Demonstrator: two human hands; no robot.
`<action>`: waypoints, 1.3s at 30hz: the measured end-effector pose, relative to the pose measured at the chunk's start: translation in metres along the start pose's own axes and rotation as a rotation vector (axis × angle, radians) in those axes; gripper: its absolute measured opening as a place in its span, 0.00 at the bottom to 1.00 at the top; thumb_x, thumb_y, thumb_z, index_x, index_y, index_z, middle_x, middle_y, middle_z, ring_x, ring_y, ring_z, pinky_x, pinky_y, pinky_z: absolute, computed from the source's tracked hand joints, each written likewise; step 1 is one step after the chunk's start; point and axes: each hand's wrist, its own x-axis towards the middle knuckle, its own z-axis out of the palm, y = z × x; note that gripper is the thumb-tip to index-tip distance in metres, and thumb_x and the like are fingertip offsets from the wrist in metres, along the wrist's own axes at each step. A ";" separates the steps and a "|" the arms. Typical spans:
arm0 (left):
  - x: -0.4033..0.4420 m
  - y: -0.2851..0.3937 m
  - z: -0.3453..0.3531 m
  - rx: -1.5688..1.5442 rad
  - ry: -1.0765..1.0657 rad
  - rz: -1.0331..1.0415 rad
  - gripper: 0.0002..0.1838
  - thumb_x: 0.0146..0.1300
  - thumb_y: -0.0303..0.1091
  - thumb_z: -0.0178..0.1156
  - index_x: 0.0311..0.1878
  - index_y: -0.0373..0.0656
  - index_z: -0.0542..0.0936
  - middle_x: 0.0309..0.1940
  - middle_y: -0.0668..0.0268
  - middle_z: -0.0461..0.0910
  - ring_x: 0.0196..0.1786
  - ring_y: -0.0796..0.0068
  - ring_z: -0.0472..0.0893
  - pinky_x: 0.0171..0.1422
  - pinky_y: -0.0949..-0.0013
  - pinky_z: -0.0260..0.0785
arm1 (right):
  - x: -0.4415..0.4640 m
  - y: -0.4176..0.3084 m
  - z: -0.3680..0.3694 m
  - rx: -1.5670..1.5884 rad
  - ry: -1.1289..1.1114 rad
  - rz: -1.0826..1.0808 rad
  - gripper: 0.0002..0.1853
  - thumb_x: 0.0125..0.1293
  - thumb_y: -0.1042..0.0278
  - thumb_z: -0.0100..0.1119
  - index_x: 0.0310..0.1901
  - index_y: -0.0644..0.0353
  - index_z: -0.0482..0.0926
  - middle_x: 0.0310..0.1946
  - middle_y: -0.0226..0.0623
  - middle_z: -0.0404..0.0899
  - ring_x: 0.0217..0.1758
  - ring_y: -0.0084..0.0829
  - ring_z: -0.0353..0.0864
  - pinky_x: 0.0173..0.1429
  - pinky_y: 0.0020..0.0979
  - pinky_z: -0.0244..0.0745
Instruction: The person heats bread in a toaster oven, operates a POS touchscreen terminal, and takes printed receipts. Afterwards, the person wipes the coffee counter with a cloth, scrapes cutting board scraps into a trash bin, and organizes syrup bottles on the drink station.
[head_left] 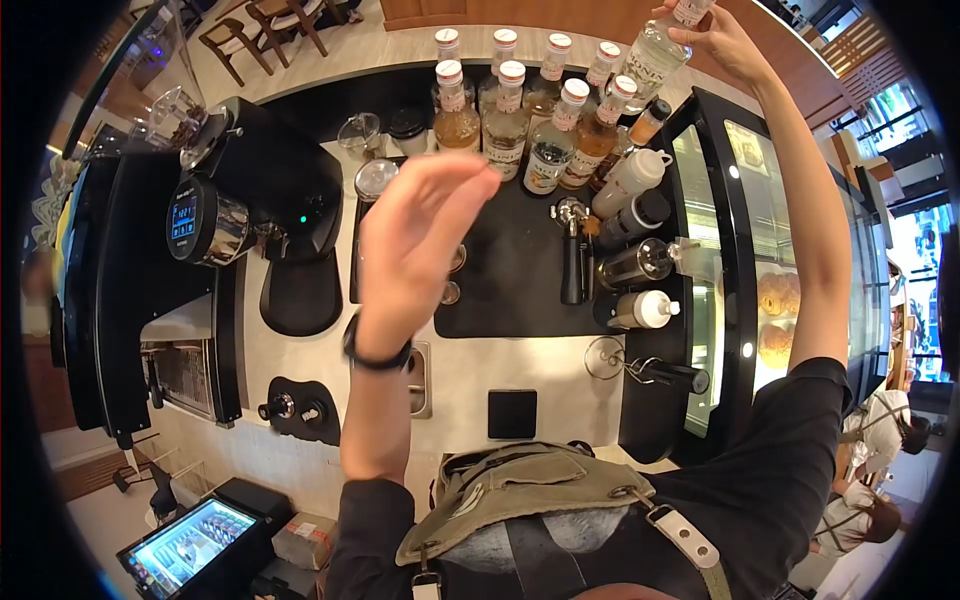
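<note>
My right hand (716, 42) is stretched far out at the upper right, its fingers wrapped round the neck of a clear glass syrup bottle (655, 57). The bottle is tilted above the right end of a cluster of similar syrup bottles (549, 152) on the counter. Over the counter's left middle, my left hand (415, 240) is raised and slightly blurred, with curved fingers and nothing in it. A dark band circles that wrist. Beneath it, the hand partly hides the black mat (495, 260) and some small metal items.
A coffee grinder (265, 180) stands left, beside an espresso machine (130, 300). Squeeze bottles (632, 180) and a portafilter (572, 255) line the mat's right side. A glass pastry case (735, 270) borders the right. A black square (512, 414) lies near the front edge.
</note>
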 end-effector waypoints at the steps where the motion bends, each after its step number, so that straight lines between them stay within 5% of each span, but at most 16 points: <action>1: 0.020 -0.010 0.008 0.035 -0.020 0.012 0.13 0.73 0.28 0.61 0.57 0.34 0.78 0.53 0.59 0.84 0.58 0.70 0.83 0.64 0.67 0.74 | 0.002 0.006 -0.001 0.006 -0.008 0.012 0.20 0.59 0.82 0.71 0.52 0.59 0.77 0.50 0.35 0.82 0.59 0.34 0.83 0.66 0.38 0.77; 6: 0.132 -0.088 0.039 0.538 -0.144 0.222 0.32 0.63 0.37 0.71 0.67 0.35 0.71 0.63 0.49 0.78 0.66 0.53 0.79 0.69 0.57 0.73 | 0.003 0.042 -0.003 -0.042 -0.068 0.039 0.20 0.62 0.79 0.70 0.55 0.58 0.77 0.54 0.35 0.82 0.62 0.33 0.81 0.69 0.40 0.74; 12: 0.174 -0.124 0.068 0.805 -0.324 0.122 0.30 0.59 0.36 0.73 0.62 0.39 0.74 0.53 0.42 0.82 0.56 0.45 0.82 0.58 0.53 0.75 | 0.009 0.098 0.001 -0.080 -0.169 0.053 0.20 0.65 0.76 0.68 0.58 0.57 0.77 0.60 0.35 0.81 0.67 0.31 0.77 0.75 0.38 0.68; 20: 0.189 -0.143 0.066 0.897 -0.230 0.234 0.19 0.58 0.30 0.73 0.51 0.39 0.79 0.43 0.47 0.85 0.48 0.44 0.84 0.53 0.50 0.76 | 0.008 0.114 0.013 -0.127 -0.303 0.190 0.20 0.60 0.79 0.69 0.55 0.59 0.81 0.55 0.33 0.83 0.60 0.29 0.80 0.65 0.35 0.77; 31: 0.209 -0.161 0.066 0.953 -0.265 0.309 0.20 0.57 0.28 0.72 0.53 0.39 0.79 0.42 0.47 0.85 0.50 0.44 0.84 0.55 0.51 0.78 | 0.015 0.143 0.017 -0.191 -0.378 0.251 0.22 0.60 0.78 0.69 0.57 0.60 0.80 0.48 0.31 0.84 0.52 0.26 0.82 0.62 0.32 0.79; 35: 0.213 -0.137 0.059 1.158 -0.411 0.320 0.25 0.61 0.31 0.68 0.60 0.32 0.77 0.56 0.41 0.80 0.62 0.49 0.80 0.66 0.58 0.72 | 0.015 0.144 0.014 -0.187 -0.366 0.265 0.23 0.61 0.77 0.68 0.59 0.60 0.79 0.49 0.31 0.83 0.53 0.26 0.83 0.61 0.32 0.80; 39: 0.204 -0.089 0.033 0.920 -0.347 0.413 0.23 0.60 0.35 0.69 0.56 0.34 0.80 0.47 0.43 0.85 0.52 0.51 0.86 0.57 0.57 0.79 | 0.010 0.134 0.017 -0.156 -0.266 0.295 0.24 0.61 0.76 0.68 0.61 0.59 0.77 0.49 0.31 0.83 0.53 0.26 0.83 0.60 0.31 0.80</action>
